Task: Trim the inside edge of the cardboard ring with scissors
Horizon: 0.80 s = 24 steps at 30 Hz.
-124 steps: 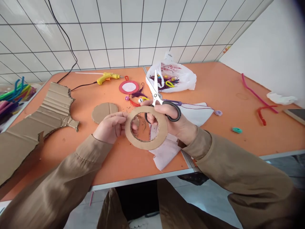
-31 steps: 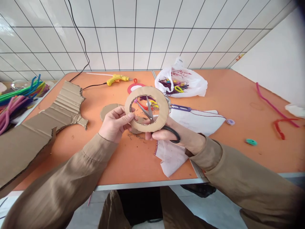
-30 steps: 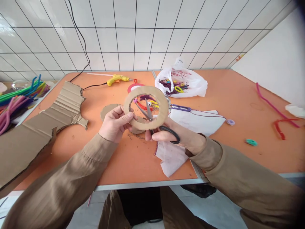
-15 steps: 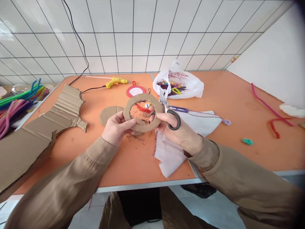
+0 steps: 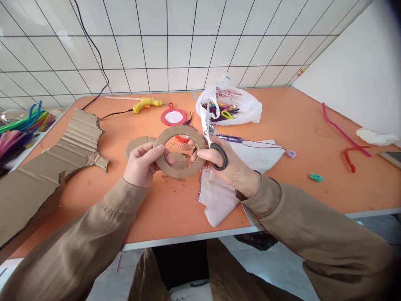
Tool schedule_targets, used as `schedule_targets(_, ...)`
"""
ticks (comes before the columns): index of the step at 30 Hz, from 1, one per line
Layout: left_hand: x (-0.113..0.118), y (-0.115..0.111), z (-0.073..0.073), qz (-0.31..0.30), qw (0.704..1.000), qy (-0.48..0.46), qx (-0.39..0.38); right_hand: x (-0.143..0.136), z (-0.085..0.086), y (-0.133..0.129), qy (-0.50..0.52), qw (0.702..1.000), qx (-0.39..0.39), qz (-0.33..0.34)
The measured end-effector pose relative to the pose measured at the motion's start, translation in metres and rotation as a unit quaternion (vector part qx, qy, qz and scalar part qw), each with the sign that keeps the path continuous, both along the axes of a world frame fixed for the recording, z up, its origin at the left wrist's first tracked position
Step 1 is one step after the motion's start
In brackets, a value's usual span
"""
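Bag of threads beyond ring

Matt cardboard ring; shiny metal scissors.

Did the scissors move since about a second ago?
Yes, up and to the right in the view. The scissors had their tips left of the white bag; now the blades overlap its left part.
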<state>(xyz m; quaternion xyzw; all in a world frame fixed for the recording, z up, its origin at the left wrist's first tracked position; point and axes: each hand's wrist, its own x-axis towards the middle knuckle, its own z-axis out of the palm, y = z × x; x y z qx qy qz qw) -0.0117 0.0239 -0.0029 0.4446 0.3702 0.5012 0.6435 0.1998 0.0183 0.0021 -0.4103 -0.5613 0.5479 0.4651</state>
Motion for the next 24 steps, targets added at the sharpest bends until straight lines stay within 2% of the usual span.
schedule_targets(7,-0.0019,0.0004,0.0033,-0.067,0.997,0.041,-0.02,0.0044,-0.001,0.0005,-0.027,0.995,0.045,0.081)
schedule_targets(12,-0.0019,-0.0015,0.005,-0.101,0.993,0.038,-0.043,0.0019,-0.001,0.0007,0.023,0.999,0.004,0.038)
schedule_targets(17,0.0028,-0.003,0.0049,-0.152,0.985,0.044,-0.071,0.0002,0.0019,-0.0009,0.015,0.999,-0.022,0.04)
schedule_targets(20,0.0048,-0.0014,0.0029,-0.136,0.988,0.05,-0.049,0.0003,0.0026,-0.0014,0.039,0.998,-0.039,0.021)
schedule_targets(24,0.0031,0.0032,-0.0039,-0.055,0.998,0.039,-0.013,0.0006,0.0002,0.001,0.061,0.998,-0.027,0.018)
